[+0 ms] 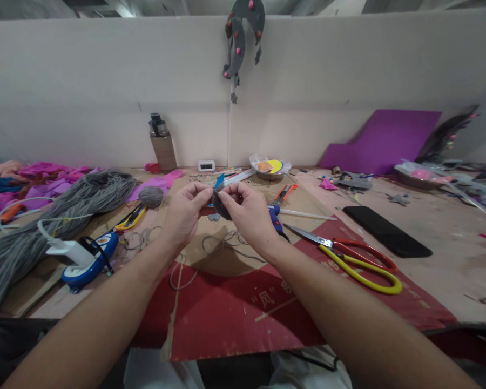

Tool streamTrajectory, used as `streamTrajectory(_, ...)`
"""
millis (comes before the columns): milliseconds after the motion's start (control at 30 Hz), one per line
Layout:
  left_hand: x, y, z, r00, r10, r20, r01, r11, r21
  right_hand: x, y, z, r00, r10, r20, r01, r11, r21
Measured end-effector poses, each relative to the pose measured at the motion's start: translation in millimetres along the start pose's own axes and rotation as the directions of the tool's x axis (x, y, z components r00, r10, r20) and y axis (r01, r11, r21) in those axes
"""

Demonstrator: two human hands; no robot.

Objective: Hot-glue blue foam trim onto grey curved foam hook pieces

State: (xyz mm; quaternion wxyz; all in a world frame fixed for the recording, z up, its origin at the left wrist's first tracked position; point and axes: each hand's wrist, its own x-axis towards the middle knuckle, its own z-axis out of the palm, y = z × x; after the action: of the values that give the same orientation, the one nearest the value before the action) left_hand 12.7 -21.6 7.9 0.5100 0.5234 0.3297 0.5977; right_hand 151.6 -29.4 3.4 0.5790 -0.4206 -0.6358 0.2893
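Note:
My left hand (185, 212) and my right hand (249, 212) meet above the middle of the table. Between their pinched fingertips is a small dark grey piece (220, 204), felt-like, its shape partly covered by the fingers. A blue pointed thing (219, 182) shows just above the fingertips; whether it is held or lies behind, I cannot tell. Behind my right wrist sits what looks like a blue glue gun (274, 217), mostly hidden, near a white stick (308, 214). Loose grey yarn (222, 244) lies in loops below my hands on a red and brown board (227, 319).
Right: red-and-yellow-handled scissors (348, 256), a black phone (384, 229). Behind: an orange utility knife (285, 193), a bowl (270, 174). Left: a yellow cutter (132, 217), a yarn ball (151, 196), a grey yarn hank (73, 202), a blue power strip (89, 265).

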Motion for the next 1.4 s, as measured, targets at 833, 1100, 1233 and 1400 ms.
streamTrajectory(833, 3, -8, -2.0, 0.997, -0.012, -0.082, 0.020, 0.995, 0.094, -1, 5, 1, 0.999, 0.011, -0.033, -0.011, 1.000, 0.000)
streamTrajectory(1100, -1, -6, 0.8, 0.999, -0.009, -0.042, 0.014, 0.990, 0.140, 1, 7, 0, 0.997, 0.075, 0.012, -0.076, 0.993, 0.093)
streamTrajectory(1233, 0, -3, 1.5, 0.997, -0.060, 0.047, 0.059, 0.998, 0.013, 5, 10, -1, 0.989, 0.148, 0.016, -0.148, 0.964, 0.221)
streamTrajectory(1400, 2, -5, 2.4, 0.990, -0.119, 0.079, 0.124, 0.991, -0.056, 8, 8, -3, 0.950, 0.284, 0.132, -0.314, 0.854, 0.415)
